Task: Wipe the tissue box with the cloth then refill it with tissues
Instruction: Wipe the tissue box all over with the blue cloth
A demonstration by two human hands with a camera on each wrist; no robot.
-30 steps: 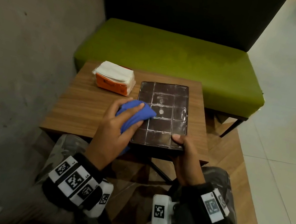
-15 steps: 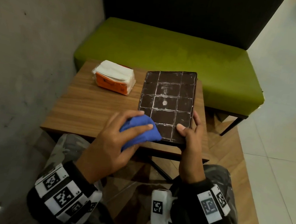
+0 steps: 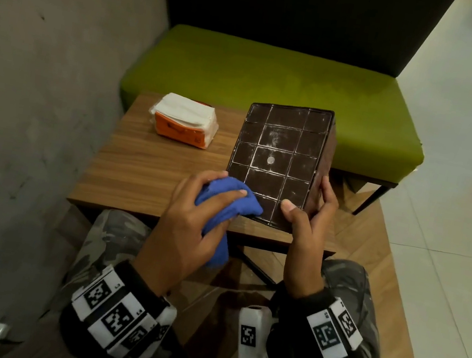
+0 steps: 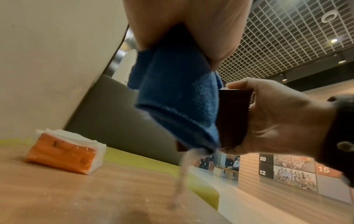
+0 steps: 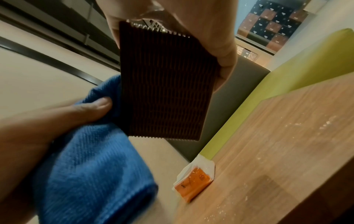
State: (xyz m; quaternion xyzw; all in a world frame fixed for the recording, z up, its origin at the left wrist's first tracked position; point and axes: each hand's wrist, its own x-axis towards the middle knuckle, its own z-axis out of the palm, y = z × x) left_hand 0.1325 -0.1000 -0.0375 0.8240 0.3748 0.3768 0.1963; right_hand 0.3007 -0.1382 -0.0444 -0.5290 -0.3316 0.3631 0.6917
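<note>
The dark brown tissue box (image 3: 277, 160) is tilted up off the table, its gridded underside with white dust lines facing me. My right hand (image 3: 309, 218) grips its near right corner, thumb on the gridded face, fingers on the ribbed side (image 5: 162, 84). My left hand (image 3: 191, 218) grips a bunched blue cloth (image 3: 225, 202) and holds it against the box's near left corner (image 4: 178, 98). A pack of white tissues in an orange wrapper (image 3: 185, 121) lies at the table's far left (image 4: 65, 151).
The small wooden table (image 3: 143, 170) carries white dust specks (image 5: 287, 136). A green bench seat (image 3: 276, 73) with a dark backrest stands behind it. A grey wall (image 3: 42, 86) runs along the left; tiled floor lies to the right.
The box has been lifted from flat on the table and tilted up toward me. My left hand with the cloth slid from the box's left middle down to its near left corner.
</note>
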